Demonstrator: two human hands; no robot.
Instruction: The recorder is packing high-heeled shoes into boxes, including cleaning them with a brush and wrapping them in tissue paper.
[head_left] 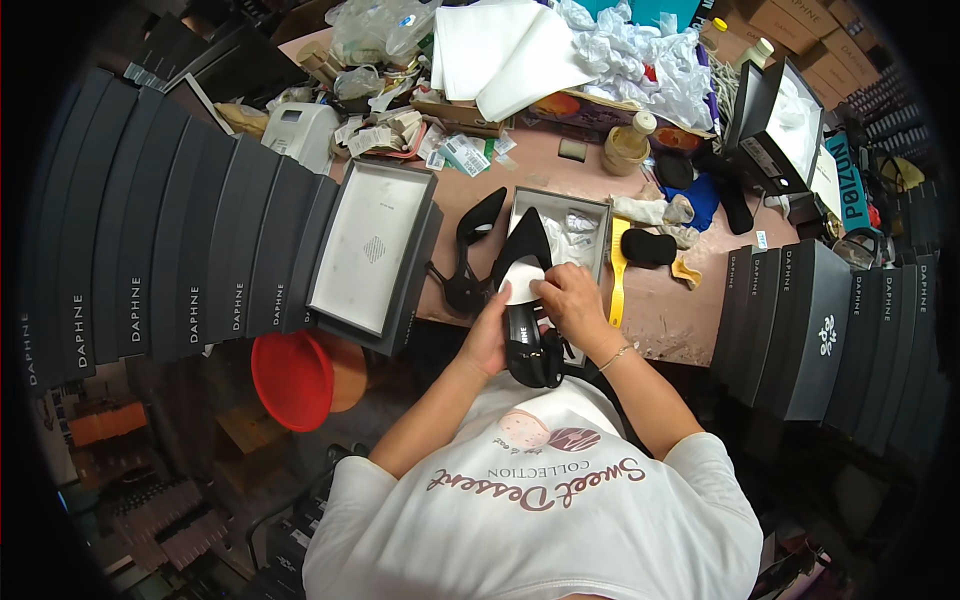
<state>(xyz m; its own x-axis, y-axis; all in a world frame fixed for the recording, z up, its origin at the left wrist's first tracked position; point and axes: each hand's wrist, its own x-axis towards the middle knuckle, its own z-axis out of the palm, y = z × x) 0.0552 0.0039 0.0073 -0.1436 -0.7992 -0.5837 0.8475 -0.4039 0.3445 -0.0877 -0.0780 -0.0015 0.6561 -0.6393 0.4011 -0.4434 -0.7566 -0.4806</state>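
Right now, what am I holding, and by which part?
Your left hand holds a black pointed shoe by its side; your right hand touches the white piece at its opening, its grip unclear.

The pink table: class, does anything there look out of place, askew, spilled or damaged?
Mainly untidiness: white sheets lie askew at the far side, beside a heap of crumpled plastic bags. The table looks scuffed near its front right edge. The held black shoe shows no clear damage, and no spill stands out.

dark shoeboxes [210,230] stacked at left, white machine [300,135] parked near them, capped jar [625,152] set on tabletop [540,168], brown cartons [785,25] piled top right, plastic bags [372,30] heaped behind
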